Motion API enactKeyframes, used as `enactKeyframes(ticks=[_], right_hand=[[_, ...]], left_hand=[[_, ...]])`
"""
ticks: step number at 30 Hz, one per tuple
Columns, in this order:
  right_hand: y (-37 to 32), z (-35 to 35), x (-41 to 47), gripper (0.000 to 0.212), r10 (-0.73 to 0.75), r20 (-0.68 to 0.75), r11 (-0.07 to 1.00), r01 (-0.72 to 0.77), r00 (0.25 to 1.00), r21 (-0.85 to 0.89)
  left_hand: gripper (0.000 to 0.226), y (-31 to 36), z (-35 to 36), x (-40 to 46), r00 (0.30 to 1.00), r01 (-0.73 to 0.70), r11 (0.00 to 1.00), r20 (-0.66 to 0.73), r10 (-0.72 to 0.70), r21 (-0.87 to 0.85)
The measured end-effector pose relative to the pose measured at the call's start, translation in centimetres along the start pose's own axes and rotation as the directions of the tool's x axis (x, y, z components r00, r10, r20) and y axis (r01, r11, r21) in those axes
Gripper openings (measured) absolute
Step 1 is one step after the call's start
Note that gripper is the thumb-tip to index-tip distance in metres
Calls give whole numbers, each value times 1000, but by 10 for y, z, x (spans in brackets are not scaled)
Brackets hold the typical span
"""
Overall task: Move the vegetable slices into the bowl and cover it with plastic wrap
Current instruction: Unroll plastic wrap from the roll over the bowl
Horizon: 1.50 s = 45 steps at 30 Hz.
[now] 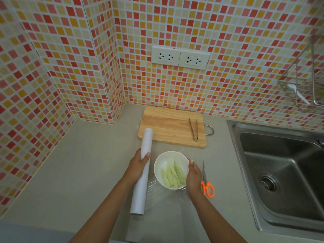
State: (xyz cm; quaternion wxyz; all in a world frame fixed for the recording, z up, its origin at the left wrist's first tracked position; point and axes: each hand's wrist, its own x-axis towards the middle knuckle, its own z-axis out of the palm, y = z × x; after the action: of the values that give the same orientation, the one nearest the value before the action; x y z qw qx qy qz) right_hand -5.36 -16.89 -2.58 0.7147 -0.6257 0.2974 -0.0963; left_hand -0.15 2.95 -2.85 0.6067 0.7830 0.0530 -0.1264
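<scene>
A white bowl [162, 162] stands on the grey counter with several pale green vegetable slices [172, 174] lying inside it. My left hand [138, 165] grips a long white roll of plastic wrap [142, 172] just left of the bowl. A clear sheet of wrap [157, 192] stretches from the roll across the counter beneath and in front of the bowl. My right hand [192, 178] rests against the bowl's right rim, pinching the sheet's edge there.
A wooden cutting board [168, 125] with metal tongs [193, 128] lies behind the bowl. Orange-handled scissors [206, 185] lie right of my right hand. A steel sink [280, 163] fills the right side. A wire rack [301, 81] hangs on the tiled wall.
</scene>
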Motion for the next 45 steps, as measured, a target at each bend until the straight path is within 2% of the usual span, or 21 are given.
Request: enactKeyframes(ticks=[3, 7, 12, 16, 21, 25, 31, 32, 34, 36, 37, 38, 40, 42, 45], right_hand=[[0, -1, 1, 32, 20, -12, 1000, -19, 1000, 10], [-1, 2, 0, 31, 20, -36, 999, -21, 999, -26], [2, 2, 0, 29, 5, -39, 997, -8, 999, -77], [2, 2, 2, 32, -19, -35, 991, 15, 999, -136], [3, 1, 5, 33, -18, -28, 984, 13, 999, -179], [3, 0, 7, 29, -4, -4, 988, 3, 1000, -153], [-6, -14, 11, 38, 88, 61, 996, -89, 994, 12], [-8, -18, 13, 36, 70, 38, 998, -70, 997, 9], [-14, -29, 14, 24, -44, -23, 993, 42, 999, -107], [-19, -43, 12, 15, -184, -46, 921, 156, 982, -356], [-21, -51, 12, 13, -222, -39, 839, 170, 974, -517], [-23, -59, 12, 13, -219, -27, 728, 145, 975, -670], [-28, -73, 12, 21, -95, -20, 473, 27, 995, -881], [-30, -82, 10, 26, 53, -38, 299, -52, 998, -953], [-24, -89, 8, 30, 130, -44, 214, -72, 991, -974]], left_hand=[[43, 4, 0, 0, 1000, -22, 1000, 3, 22, 5], [38, 10, -4, 4, 997, -76, 993, 0, 76, 94], [62, 3, -18, 6, 999, 30, 995, 8, -31, 94], [44, 0, -23, 4, 999, -2, 997, 41, -1, 75], [34, 0, -25, 1, 998, -59, 993, 42, 55, 99], [32, -2, -24, -1, 996, -85, 991, 31, 82, 106], [29, -6, -20, 0, 996, -89, 991, 14, 88, 95], [31, -7, -20, -1, 997, -80, 992, 11, 80, 96], [39, -7, -19, -1, 998, -69, 992, 8, 68, 101], [47, -8, -19, -1, 999, -53, 994, -4, 54, 97], [50, -8, -19, -1, 999, -49, 995, -14, 51, 92], [51, -9, -19, -1, 998, -51, 995, -22, 54, 90], [48, -8, -19, -1, 997, -66, 993, -31, 69, 93], [41, -7, -18, -1, 995, -87, 992, -34, 91, 95], [42, -6, -18, -1, 995, -85, 992, -34, 89, 98]])
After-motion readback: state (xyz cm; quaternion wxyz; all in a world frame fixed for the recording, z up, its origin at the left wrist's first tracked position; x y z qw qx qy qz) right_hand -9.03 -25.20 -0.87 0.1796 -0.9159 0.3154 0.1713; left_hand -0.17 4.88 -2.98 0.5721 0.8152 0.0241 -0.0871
